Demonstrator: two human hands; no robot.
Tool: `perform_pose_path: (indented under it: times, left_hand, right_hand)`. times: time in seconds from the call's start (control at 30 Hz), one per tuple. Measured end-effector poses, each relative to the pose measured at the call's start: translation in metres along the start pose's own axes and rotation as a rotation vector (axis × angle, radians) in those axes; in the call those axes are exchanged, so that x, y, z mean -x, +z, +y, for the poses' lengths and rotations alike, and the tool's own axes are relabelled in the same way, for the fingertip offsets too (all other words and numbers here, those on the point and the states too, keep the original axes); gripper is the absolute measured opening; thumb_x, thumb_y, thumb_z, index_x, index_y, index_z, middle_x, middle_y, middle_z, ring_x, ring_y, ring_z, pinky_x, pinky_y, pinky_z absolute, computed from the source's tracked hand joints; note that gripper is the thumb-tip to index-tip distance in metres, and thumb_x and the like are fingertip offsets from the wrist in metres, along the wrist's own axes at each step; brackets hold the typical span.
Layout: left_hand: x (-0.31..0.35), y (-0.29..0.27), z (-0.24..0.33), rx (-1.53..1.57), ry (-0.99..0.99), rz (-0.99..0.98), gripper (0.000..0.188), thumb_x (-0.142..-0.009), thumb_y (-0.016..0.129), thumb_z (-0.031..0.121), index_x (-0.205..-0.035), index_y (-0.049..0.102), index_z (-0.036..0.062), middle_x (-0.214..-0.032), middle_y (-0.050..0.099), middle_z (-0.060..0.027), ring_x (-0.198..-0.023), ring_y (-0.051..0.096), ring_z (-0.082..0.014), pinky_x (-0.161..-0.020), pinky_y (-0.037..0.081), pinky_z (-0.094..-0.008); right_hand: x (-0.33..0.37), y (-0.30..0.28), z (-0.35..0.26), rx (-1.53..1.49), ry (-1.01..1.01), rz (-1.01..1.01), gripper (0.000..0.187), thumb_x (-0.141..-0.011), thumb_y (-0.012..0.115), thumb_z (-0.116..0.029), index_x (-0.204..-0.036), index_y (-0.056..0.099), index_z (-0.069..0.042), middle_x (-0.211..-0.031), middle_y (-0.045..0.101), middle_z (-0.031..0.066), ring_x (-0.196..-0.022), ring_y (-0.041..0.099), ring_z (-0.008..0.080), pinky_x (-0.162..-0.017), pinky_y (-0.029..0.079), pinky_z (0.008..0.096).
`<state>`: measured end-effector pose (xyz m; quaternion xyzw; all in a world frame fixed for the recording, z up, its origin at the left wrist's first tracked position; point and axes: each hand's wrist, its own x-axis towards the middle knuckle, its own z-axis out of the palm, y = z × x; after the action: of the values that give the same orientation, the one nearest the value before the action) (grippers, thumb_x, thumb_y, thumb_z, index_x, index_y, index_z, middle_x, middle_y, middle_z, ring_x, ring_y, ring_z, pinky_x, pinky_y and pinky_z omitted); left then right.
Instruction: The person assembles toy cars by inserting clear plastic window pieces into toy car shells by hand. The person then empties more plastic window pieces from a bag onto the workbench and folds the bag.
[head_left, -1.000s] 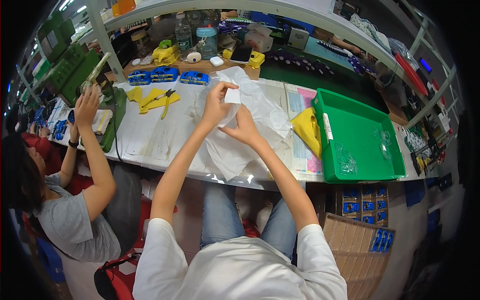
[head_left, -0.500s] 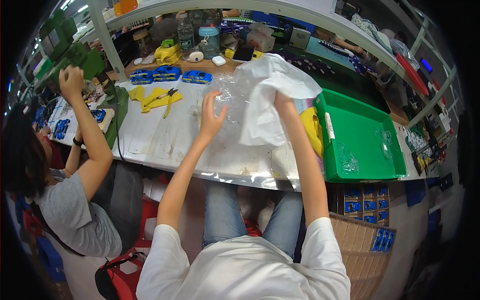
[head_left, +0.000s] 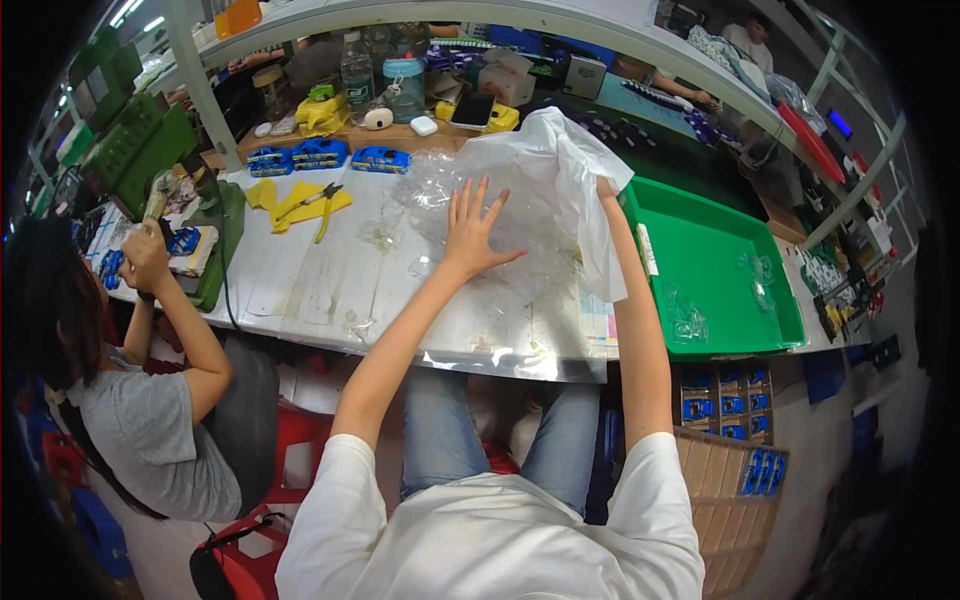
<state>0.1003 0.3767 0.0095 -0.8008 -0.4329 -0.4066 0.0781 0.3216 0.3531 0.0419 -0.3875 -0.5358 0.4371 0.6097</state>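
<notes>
My left hand (head_left: 472, 228) lies flat with fingers spread on a clear plastic bag (head_left: 515, 235) spread over the white workbench (head_left: 330, 280). My right hand (head_left: 604, 188) is raised to the right of it and pinches a white plastic bag (head_left: 560, 165) that hangs crumpled above the clear one. Beside my right arm stands a green tray (head_left: 715, 270) with small clear bags in it.
Yellow cloths and pliers (head_left: 322, 205) lie at the left, blue toy cars (head_left: 320, 155) behind them. Bottles, a phone and small boxes crowd the back shelf. A person in grey (head_left: 150, 400) works at my left. A cardboard box of blue parts (head_left: 740, 450) stands below the bench.
My right hand has lifted the white bag up and to the right, away from my left hand. My left hand has spread flat on the clear bag. The person at my left lowered an arm.
</notes>
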Motion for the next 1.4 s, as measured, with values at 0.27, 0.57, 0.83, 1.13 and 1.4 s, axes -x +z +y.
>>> perform_pose_path:
  times: [0.27, 0.57, 0.83, 1.13, 1.4]
  left_hand:
    - [0.0, 0.018, 0.0, -0.006, 0.035, 0.03, 0.081, -0.06, 0.068, 0.056, -0.127, 0.046, 0.0157, -0.136, 0.031, -0.0175, -0.129, 0.02, -0.0366, -0.104, 0.011, -0.0524]
    - [0.004, 0.014, -0.008, 0.021, 0.04, 0.076, 0.075, -0.062, 0.068, 0.054, -0.122, 0.05, 0.0134, -0.132, 0.037, -0.0173, -0.128, 0.023, -0.0367, -0.103, 0.013, -0.0532]
    - [0.004, 0.014, -0.011, 0.034, 0.046, 0.124, 0.073, -0.062, 0.068, 0.052, -0.121, 0.05, 0.0129, -0.128, 0.04, -0.0159, -0.125, 0.027, -0.0359, -0.101, 0.017, -0.052]
    - [0.007, 0.011, -0.013, 0.093, 0.028, 0.15, 0.071, -0.061, 0.07, 0.048, -0.119, 0.051, 0.013, -0.125, 0.041, -0.0146, -0.121, 0.03, -0.0339, -0.099, 0.021, -0.0498]
    - [0.006, 0.008, -0.014, 0.1, -0.012, 0.136, 0.069, -0.058, 0.074, 0.045, -0.115, 0.054, 0.0117, -0.123, 0.042, -0.0136, -0.12, 0.032, -0.0333, -0.099, 0.024, -0.0461]
  right_hand:
    - [-0.023, -0.014, -0.01, 0.022, -0.015, 0.005, 0.044, -0.089, 0.047, -0.026, -0.127, 0.041, -0.006, -0.122, 0.047, 0.0075, -0.113, 0.045, 0.0204, -0.098, 0.033, 0.0323]
    - [-0.037, -0.026, -0.014, 0.027, -0.026, -0.023, 0.044, -0.089, 0.047, -0.026, -0.127, 0.04, -0.006, -0.122, 0.046, 0.0075, -0.113, 0.044, 0.0206, -0.098, 0.032, 0.0323]
    - [-0.037, -0.029, -0.019, 0.044, -0.039, -0.042, 0.045, -0.088, 0.047, -0.027, -0.127, 0.04, -0.006, -0.123, 0.046, 0.0075, -0.113, 0.044, 0.0207, -0.098, 0.032, 0.0324]
    - [0.0, -0.068, -0.027, 0.057, -0.054, -0.066, 0.045, -0.088, 0.048, -0.027, -0.127, 0.04, -0.006, -0.123, 0.046, 0.0075, -0.113, 0.044, 0.0208, -0.099, 0.032, 0.0324]
    - [-0.094, -0.075, -0.046, 0.068, -0.07, -0.083, 0.046, -0.088, 0.048, -0.027, -0.127, 0.04, -0.005, -0.123, 0.046, 0.0075, -0.114, 0.044, 0.0209, -0.099, 0.031, 0.0324]
